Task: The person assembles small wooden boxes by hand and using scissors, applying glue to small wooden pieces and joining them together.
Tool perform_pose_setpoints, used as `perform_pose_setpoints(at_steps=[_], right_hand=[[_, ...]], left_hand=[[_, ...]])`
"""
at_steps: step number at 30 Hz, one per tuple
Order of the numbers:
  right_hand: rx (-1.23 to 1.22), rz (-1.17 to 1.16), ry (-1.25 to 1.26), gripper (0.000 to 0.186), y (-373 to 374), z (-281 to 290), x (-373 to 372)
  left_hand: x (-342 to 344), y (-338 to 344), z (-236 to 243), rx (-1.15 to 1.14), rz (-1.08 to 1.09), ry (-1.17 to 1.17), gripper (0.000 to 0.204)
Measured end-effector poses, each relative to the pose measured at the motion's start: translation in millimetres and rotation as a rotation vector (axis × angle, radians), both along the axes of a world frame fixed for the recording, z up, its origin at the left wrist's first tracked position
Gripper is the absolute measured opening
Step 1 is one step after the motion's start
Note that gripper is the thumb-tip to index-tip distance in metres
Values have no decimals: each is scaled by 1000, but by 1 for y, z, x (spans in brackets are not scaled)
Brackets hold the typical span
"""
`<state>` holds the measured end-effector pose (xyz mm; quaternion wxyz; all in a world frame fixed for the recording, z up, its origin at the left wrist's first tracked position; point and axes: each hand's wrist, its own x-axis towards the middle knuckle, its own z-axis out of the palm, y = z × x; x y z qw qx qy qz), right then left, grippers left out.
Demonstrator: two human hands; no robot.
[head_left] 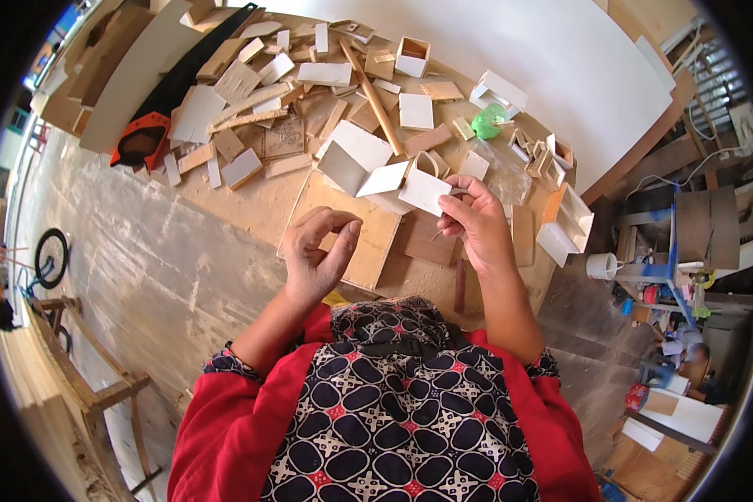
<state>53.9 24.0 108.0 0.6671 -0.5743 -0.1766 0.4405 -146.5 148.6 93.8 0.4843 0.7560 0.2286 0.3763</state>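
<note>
My right hand [474, 219] pinches the right edge of a small white panel [425, 192] between thumb and fingers. A thin curved loop [427, 161] rises behind the panel; whether the two are joined I cannot tell. My left hand [320, 247] is held apart from it, to the left, fingers curled in and thumb close to the index fingertip. Whatever it may hold is too small to make out. Beyond the hands, folded-looking white pieces [354, 157] stand on the worktable. A light wooden board [364, 259] lies beneath my left hand.
Wood offcuts [243, 109] heap across the far left of the table, near a handsaw with an orange handle [141, 139]. A round wooden stick [372, 96] lies among them. Green plastic [489, 122] and small white boxes [567, 222] are at the right. A white sheet [552, 75] stands behind.
</note>
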Motion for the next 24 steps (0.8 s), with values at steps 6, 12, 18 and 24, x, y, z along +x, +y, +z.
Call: perform_pose_setpoints(at_steps=[6,12,18,24], right_hand=[[-34,-17,-5,27,3,0,-1],[-19,-18,21,29,3,-3,2],[-39,-19,45,29,2,-4,6],[-53,-38,11,28,4,-3,4]], left_hand=[[7,13,0,122,31,-32,4],[11,20,-5,194,9,-87,9],[14,23,-8,227,-9,-86,10],[19,25,-10,320,45,-52,19]])
